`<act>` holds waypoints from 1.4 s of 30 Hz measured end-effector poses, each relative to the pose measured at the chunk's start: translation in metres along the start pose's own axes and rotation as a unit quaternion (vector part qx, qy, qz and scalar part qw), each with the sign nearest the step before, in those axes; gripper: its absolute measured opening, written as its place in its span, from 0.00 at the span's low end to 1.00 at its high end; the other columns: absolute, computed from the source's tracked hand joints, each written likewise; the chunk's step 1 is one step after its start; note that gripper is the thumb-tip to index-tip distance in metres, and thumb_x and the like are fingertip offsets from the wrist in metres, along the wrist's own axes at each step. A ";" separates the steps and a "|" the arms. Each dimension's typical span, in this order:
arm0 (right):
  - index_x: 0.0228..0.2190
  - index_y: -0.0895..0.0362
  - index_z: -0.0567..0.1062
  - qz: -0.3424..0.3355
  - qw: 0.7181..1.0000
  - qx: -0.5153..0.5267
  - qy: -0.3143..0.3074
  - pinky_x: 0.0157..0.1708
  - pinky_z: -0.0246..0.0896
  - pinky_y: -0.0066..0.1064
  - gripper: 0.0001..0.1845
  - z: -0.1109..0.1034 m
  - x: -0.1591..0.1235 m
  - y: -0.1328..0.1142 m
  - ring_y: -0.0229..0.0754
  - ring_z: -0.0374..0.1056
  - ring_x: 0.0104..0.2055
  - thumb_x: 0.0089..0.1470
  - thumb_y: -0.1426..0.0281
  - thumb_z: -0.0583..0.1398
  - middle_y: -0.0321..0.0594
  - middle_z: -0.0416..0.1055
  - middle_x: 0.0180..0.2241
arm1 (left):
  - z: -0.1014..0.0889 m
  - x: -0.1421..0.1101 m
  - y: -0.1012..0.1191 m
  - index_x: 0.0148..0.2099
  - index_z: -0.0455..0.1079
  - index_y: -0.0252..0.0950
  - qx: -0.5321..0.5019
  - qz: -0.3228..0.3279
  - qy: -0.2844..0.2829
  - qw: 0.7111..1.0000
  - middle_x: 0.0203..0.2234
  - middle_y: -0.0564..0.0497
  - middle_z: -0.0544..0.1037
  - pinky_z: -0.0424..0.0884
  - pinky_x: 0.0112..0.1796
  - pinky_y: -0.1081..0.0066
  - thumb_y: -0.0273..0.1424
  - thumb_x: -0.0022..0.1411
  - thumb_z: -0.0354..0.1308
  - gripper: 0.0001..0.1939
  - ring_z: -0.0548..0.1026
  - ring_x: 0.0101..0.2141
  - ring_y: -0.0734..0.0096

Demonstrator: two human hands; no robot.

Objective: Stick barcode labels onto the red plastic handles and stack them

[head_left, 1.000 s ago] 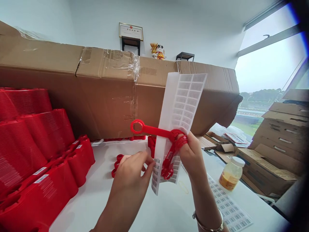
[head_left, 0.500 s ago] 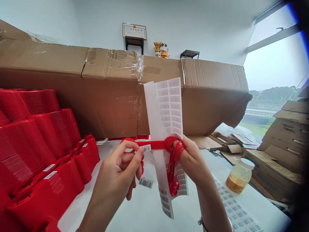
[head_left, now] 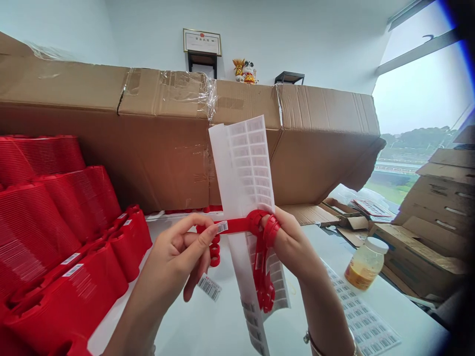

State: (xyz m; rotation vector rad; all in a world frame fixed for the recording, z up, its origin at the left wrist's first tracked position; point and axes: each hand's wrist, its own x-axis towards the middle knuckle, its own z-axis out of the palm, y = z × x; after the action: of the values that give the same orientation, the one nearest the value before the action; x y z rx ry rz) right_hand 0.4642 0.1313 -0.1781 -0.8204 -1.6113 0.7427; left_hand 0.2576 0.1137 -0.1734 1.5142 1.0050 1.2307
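Observation:
A red plastic strip (head_left: 236, 226) stretches level between my two hands. My left hand (head_left: 178, 257) pinches its left end between thumb and forefinger, right at a small white barcode label (head_left: 221, 227) on the strip. A second barcode label (head_left: 210, 287) hangs from a lower finger of that hand. My right hand (head_left: 287, 237) is closed round a bunch of red strips (head_left: 264, 277), some looped over its fingers. It also grips a tall, bent sheet of labels (head_left: 248, 163), which stands up behind the strip. Several red rings (head_left: 214, 251) show behind my left fingers.
Stacks of nested red plastic pieces (head_left: 59, 217) fill the left side, some with barcode labels. Another label sheet (head_left: 367, 311) lies on the white table at right, near a jar (head_left: 366, 262). A long cardboard box (head_left: 163, 158) spans the back; open cartons (head_left: 419, 252) stand at right.
The view has shifted slightly. My left hand has drawn a little left and down, and the loose label under it has tilted more. Both hands keep their grip.

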 end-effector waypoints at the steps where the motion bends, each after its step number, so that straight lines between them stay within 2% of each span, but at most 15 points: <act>1: 0.28 0.55 0.70 0.004 1.000 0.007 -0.003 0.27 0.58 0.26 0.14 0.000 0.001 0.001 0.36 0.61 0.30 0.66 0.69 0.53 0.34 0.69 0.29 | -0.001 0.000 0.000 0.36 0.71 0.41 -0.005 0.003 0.001 1.000 0.08 0.63 0.66 0.56 0.15 0.86 0.44 0.68 0.59 0.13 0.56 0.09 0.87; 7: 0.32 0.56 0.76 0.043 0.995 0.087 -0.037 0.35 0.64 0.28 0.11 -0.001 0.009 0.008 0.39 0.67 0.36 0.63 0.70 0.54 0.37 0.75 0.34 | -0.002 0.000 -0.002 0.36 0.71 0.41 -0.015 -0.001 -0.016 1.000 0.08 0.63 0.65 0.52 0.14 0.85 0.43 0.69 0.59 0.13 0.57 0.08 0.88; 12: 0.31 0.56 0.77 0.050 0.990 0.121 -0.059 0.36 0.64 0.29 0.11 -0.001 0.015 0.013 0.39 0.68 0.35 0.61 0.68 0.56 0.37 0.76 0.33 | -0.003 0.003 -0.003 0.35 0.70 0.40 -0.053 -0.005 -0.020 0.998 0.08 0.64 0.65 0.60 0.16 0.84 0.42 0.68 0.60 0.13 0.57 0.07 0.88; 16: 0.31 0.56 0.78 0.069 0.988 0.128 -0.056 0.35 0.63 0.29 0.10 -0.001 0.019 0.020 0.39 0.67 0.35 0.59 0.69 0.56 0.36 0.75 0.32 | -0.007 0.001 -0.001 0.38 0.70 0.42 -0.093 0.005 -0.010 0.996 0.08 0.65 0.64 0.65 0.16 0.81 0.46 0.65 0.62 0.14 0.61 0.08 0.83; 21: 0.29 0.56 0.75 0.062 0.990 0.116 -0.049 0.32 0.60 0.29 0.10 0.001 0.018 0.020 0.38 0.63 0.32 0.59 0.69 0.56 0.36 0.71 0.30 | -0.001 -0.006 0.004 0.37 0.69 0.41 -0.006 -0.007 0.020 1.000 0.09 0.63 0.66 0.55 0.12 0.83 0.46 0.66 0.61 0.14 0.60 0.09 0.82; 24: 0.28 0.56 0.73 0.050 0.994 0.085 -0.037 0.30 0.58 0.28 0.11 0.004 0.012 0.012 0.37 0.61 0.31 0.61 0.70 0.54 0.35 0.69 0.29 | 0.007 -0.006 0.004 0.36 0.68 0.40 0.038 -0.013 0.043 0.998 0.10 0.62 0.68 0.56 0.13 0.85 0.44 0.68 0.59 0.14 0.60 0.10 0.84; 29: 0.27 0.55 0.69 0.027 0.998 0.056 -0.026 0.26 0.56 0.27 0.12 0.006 0.003 0.001 0.36 0.59 0.28 0.63 0.72 0.52 0.34 0.66 0.27 | 0.012 -0.005 0.007 0.35 0.68 0.41 0.035 0.003 0.053 0.998 0.09 0.63 0.67 0.57 0.14 0.83 0.44 0.68 0.59 0.14 0.59 0.10 0.83; 33: 0.27 0.55 0.69 0.015 0.998 0.049 -0.026 0.26 0.57 0.27 0.12 0.006 0.001 -0.001 0.37 0.60 0.29 0.63 0.72 0.52 0.35 0.67 0.28 | 0.016 -0.010 0.013 0.33 0.68 0.40 0.032 0.003 0.084 0.996 0.09 0.63 0.64 0.55 0.14 0.81 0.40 0.67 0.59 0.11 0.57 0.10 0.83; 42: 0.27 0.54 0.69 0.004 0.997 0.068 -0.037 0.26 0.58 0.24 0.14 0.005 -0.003 -0.008 0.35 0.60 0.28 0.65 0.72 0.52 0.33 0.68 0.27 | 0.021 -0.015 0.019 0.33 0.68 0.40 0.048 -0.001 0.093 0.995 0.09 0.61 0.64 0.56 0.14 0.83 0.40 0.67 0.58 0.12 0.57 0.12 0.81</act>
State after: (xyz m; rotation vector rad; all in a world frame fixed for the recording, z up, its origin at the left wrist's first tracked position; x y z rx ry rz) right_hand 0.4587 0.1238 -0.1738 -0.7083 -1.6046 0.8865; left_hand 0.2768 0.0911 -0.1607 1.4902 1.2019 1.3573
